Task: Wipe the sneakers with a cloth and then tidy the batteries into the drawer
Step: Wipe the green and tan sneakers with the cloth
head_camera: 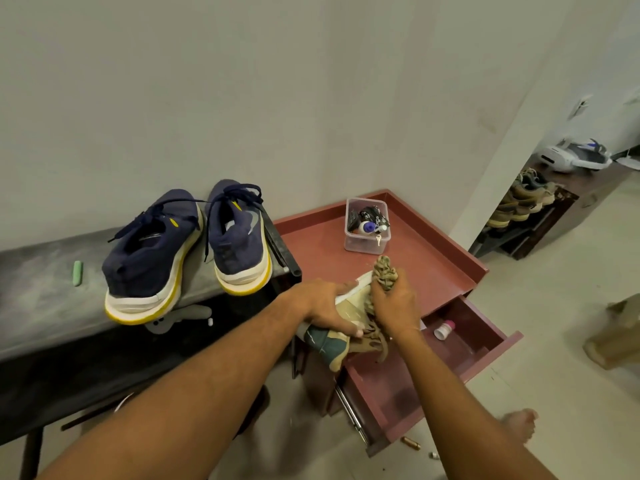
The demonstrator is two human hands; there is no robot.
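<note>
Left hand (325, 306) grips tan-and-teal white-soled sneaker (322, 341) over near edge of maroon table (433, 258); right hand (394, 306) clenches crumpled brown cloth (384, 271) against it; we judge sneaker's long axis points away from us; small floor cylinders (410, 444), possibly batteries, nearer right hand.

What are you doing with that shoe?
A person is wiping a tan and teal sneaker over the red cabinet. The left hand holds the sneaker, and the right hand grips a bunched cloth against it. Two navy sneakers sit on the bench. The drawer is open.
</note>
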